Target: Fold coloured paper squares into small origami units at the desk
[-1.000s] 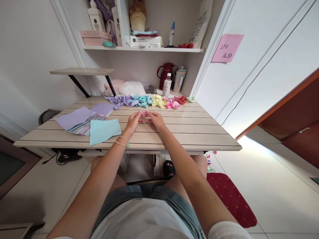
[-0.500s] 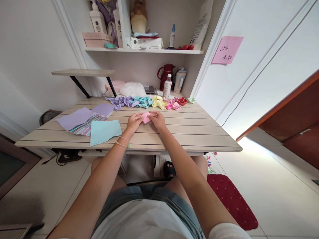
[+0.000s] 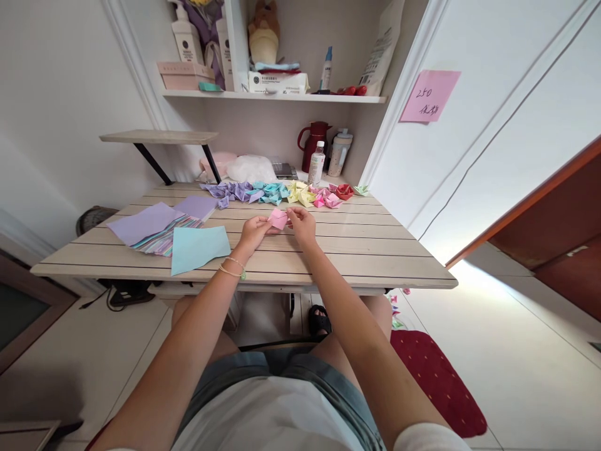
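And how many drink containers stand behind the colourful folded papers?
3: a red jug, a bottle in front of it, and a tumbler to their right. More could be hidden behind.

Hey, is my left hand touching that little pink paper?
Touching: the head view shows the left hand pinching the pink paper at its left edge.

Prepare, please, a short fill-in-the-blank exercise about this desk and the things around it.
1. The left hand holds a small folded paper coloured ____.
2. Between the turquoise pieces and the pink pieces lie pieces coloured ____.
3. The number handwritten on the wall note is ____.
4. The bottle in front of the red jug has a ____ cap.

Missing words: pink; yellow; 250; white.
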